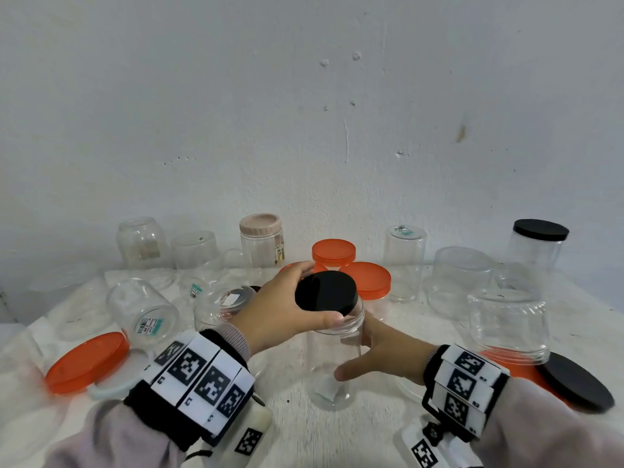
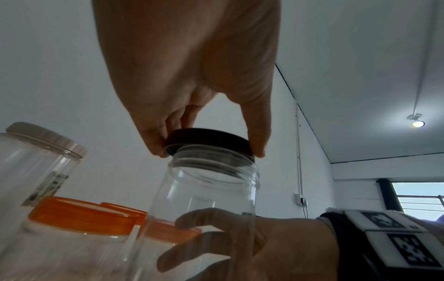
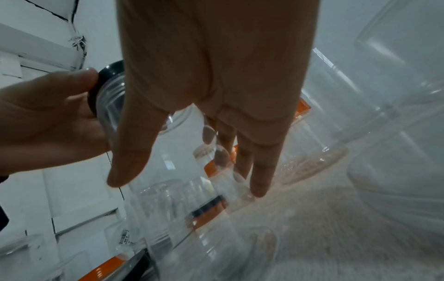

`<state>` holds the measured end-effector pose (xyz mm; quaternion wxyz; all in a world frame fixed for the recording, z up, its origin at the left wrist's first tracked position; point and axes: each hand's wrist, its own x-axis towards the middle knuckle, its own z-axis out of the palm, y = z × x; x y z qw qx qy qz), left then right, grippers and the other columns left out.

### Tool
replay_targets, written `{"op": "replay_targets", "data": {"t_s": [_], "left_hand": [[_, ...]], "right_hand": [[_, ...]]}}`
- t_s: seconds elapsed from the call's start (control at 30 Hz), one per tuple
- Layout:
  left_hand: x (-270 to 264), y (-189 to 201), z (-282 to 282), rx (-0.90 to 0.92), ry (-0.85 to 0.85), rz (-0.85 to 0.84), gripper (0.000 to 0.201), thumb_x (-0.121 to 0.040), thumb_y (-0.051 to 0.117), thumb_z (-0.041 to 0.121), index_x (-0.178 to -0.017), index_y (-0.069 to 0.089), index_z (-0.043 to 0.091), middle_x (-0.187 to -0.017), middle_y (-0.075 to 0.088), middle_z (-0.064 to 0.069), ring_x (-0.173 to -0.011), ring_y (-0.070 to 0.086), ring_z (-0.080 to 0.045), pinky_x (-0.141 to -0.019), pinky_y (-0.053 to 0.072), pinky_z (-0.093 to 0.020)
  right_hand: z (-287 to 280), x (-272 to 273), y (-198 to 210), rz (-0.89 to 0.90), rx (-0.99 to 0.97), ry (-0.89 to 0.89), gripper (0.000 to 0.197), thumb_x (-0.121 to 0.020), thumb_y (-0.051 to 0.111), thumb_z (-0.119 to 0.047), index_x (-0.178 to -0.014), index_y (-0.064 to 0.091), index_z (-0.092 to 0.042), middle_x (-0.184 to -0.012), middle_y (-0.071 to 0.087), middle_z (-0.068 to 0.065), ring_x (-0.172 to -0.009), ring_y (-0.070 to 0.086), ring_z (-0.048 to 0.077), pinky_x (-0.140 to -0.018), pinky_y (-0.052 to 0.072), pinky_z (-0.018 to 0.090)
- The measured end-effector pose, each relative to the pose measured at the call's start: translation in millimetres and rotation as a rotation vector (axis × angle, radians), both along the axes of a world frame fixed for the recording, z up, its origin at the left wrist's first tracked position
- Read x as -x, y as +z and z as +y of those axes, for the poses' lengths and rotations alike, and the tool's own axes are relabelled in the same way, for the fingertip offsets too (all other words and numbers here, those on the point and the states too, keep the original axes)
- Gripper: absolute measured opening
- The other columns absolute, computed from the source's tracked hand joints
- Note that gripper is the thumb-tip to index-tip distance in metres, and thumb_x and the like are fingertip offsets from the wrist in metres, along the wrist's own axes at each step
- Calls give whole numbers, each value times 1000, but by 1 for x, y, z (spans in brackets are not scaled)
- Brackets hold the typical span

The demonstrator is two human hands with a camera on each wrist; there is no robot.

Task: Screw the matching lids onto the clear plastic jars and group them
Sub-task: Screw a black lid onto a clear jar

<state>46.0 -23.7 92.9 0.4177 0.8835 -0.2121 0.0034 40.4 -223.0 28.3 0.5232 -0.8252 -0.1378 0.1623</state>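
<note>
Plain indoor room, perhaps a home: scuffed white painted wall point(image 1: 304, 113), bare ceiling bulb point(image 2: 418, 124), barred window point(image 2: 418, 197), white wall socket point(image 2: 300, 199).

Head view: even, diffuse daylight, soft shadows only, wide-angle bowing at the edges, motion blur on the orange lid point(image 1: 86, 363) at lower left. Left wrist view: backlit, left hand point(image 2: 192, 76) dim against the bright wall; ceiling lamp point(image 2: 418, 123) flares, window point(image 2: 418, 197) blown out. Right wrist view: cool cast, right hand point(image 3: 216, 85) underexposed, lower clear jars point(image 3: 192, 228) smeared.
</note>
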Motion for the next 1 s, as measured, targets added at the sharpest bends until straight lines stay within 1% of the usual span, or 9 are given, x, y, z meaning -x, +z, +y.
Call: {"op": "replay_targets", "data": {"t_s": [0.23, 0.3, 0.4, 0.47, 0.57, 0.63, 0.8, 0.9, 1.0], "left_hand": [[-1, -2, -7, -92, -49, -22, 99, -67, 80, 49, -147, 26, 30, -147, 39, 14, -130, 38, -1, -95, 29, -15], [-1, -4, -7, -85, -52, -21, 99, -66, 81, 49, -146, 26, 30, -147, 39, 14, -129, 38, -1, -96, 29, -16], [-3, -7, -5, -57, -63, 1, 105, -63, 82, 52, -147, 22, 31, -148, 36, 16, -128, 37, 0, -99, 29, -17], [-4, -9, -2, -28, -86, 45, 113, -58, 81, 56, -149, 18, 31, -149, 33, 17, -127, 34, 2, -101, 28, -17], [-3, -17, 5, 18, -100, 117, 124, -48, 79, 61, -149, 14, 31, -145, 32, 18, -130, 34, -2, -106, 30, -20], [-2, -25, 9, 55, -95, 160, 123, -47, 81, 59, -148, 16, 33, -143, 34, 18, -133, 35, -5, -112, 31, -27], [1, -50, 4, 170, -119, 217, 93, -62, 87, 32, -135, 29, 40, -134, 46, 24, -128, 40, 2, -110, 33, -28], [1, -63, -2, 207, -117, 220, 90, -66, 86, 29, -133, 27, 45, -134, 45, 27, -125, 40, 6, -99, 35, -18], [0, -71, -5, 225, -78, 196, 88, -67, 86, 30, -131, 28, 46, -133, 46, 24, -125, 43, 1, -102, 35, -22]], "right_hand": [[-1, 0, 0, -1, 26, 27, 110, -69, 86, -23, -147, 11, -44, -144, 33, -22, -129, 40, 8, -109, 38, 34], [-2, 0, 0, 3, 29, 33, 110, -70, 85, -22, -146, 9, -46, -143, 31, -24, -128, 40, 8, -104, 40, 27], [-2, -1, -1, 14, 48, 32, 105, -71, 84, -22, -142, 10, -47, -132, 32, -32, -121, 41, 2, -83, 42, 8], [-4, 0, 0, 15, 82, 36, 105, -70, 85, -23, -141, 11, -46, -128, 33, -36, -120, 40, -3, -82, 41, 5], [-13, 2, 6, 13, 98, 40, 109, -65, 88, -25, -144, 16, -42, -143, 34, -23, -132, 35, 7, -107, 37, 27], [-20, 4, 20, -7, 92, 11, 110, -61, 89, -29, -145, 19, -38, -146, 33, -18, -135, 33, 9, -111, 34, 37], [-20, 1, 69, -186, 200, 15, 99, -66, 87, -34, -144, 25, -39, -148, 33, -19, -137, 31, 4, -112, 30, 35], [-6, -2, 92, -256, 378, 80, 93, -70, 82, -42, -144, 27, -41, -147, 31, -20, -136, 29, 4, -112, 28, 32], [15, -5, 110, -318, 631, 171, 90, -71, 78, -48, -145, 28, -38, -141, 35, -16, -130, 35, 8, -107, 35, 31]]}}
